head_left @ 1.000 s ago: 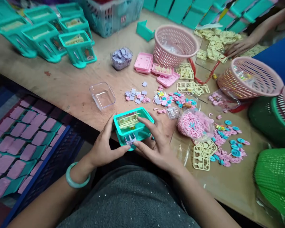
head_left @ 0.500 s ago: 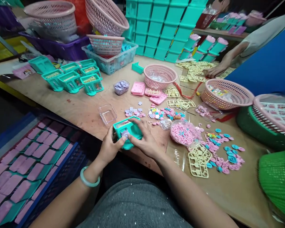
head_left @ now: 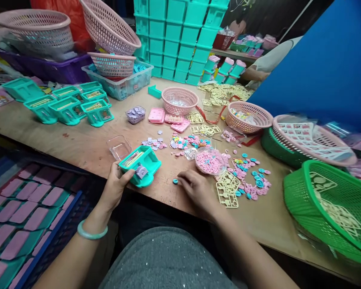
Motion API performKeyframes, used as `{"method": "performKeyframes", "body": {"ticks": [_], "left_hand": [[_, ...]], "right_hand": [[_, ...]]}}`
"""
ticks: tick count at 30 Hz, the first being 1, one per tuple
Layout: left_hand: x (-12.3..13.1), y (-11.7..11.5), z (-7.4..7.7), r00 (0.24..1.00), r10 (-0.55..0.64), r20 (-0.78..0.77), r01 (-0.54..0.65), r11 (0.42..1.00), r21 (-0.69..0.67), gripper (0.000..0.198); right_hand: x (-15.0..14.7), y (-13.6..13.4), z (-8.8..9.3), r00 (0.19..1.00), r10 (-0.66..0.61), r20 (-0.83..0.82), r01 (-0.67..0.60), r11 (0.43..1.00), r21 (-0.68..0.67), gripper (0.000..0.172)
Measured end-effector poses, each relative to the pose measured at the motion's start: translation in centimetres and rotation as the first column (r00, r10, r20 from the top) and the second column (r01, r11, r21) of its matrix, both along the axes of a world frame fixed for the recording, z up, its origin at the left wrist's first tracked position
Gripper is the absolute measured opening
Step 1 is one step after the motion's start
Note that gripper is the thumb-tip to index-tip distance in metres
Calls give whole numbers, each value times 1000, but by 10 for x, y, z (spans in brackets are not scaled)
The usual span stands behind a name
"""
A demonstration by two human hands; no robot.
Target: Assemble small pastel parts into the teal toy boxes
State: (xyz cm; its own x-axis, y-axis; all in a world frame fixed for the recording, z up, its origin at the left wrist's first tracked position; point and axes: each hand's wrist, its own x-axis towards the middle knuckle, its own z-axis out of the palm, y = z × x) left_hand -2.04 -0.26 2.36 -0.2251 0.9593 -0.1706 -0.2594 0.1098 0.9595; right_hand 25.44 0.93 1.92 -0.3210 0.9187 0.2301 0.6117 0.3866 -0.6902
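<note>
My left hand (head_left: 116, 182) is closed around a teal plastic toy box (head_left: 155, 162) at the table's front edge. The box is tilted, with thin cream sticks in its open compartment and a small lilac piece (head_left: 141, 171) on its front, close to my thumb. To the right, my right hand (head_left: 195, 188) is low over the table with its fingers curled in. Its fingertips meet a small blue round piece (head_left: 175, 181). A round clear tub of pink pieces (head_left: 209, 160) stands just beyond that hand.
Loose pink and blue pieces (head_left: 257, 176) and cream sprue frames (head_left: 227, 194) lie to the right. An empty clear box (head_left: 119, 147) is behind the teal one. More teal boxes (head_left: 96, 114) stand at left. A green basket (head_left: 313, 208) stands at right, a crate of pink-topped boxes (head_left: 27, 212) lower left.
My right hand has left the teal box and moved right, down to the table by the blue piece. My left hand alone now holds the box, turned slightly. The view has shifted right.
</note>
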Motion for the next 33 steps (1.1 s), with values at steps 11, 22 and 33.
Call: {"method": "performKeyframes", "body": {"ticks": [11,22,33], "left_hand": [[-13,-18,1,997,23,68,-24,1000,7,50],[-16,-18,-7,974,66,216,-68,998,-1,40],[-16,-11,-7,967,63,246,-59,998,-23,40]], "right_hand": [[-35,46,-6,923,-115,367,46,980,192,19],[-66,147,4,916,41,398,-38,999,-15,22],[-63,78,-4,974,218,61,-199,953,-229,19]]}}
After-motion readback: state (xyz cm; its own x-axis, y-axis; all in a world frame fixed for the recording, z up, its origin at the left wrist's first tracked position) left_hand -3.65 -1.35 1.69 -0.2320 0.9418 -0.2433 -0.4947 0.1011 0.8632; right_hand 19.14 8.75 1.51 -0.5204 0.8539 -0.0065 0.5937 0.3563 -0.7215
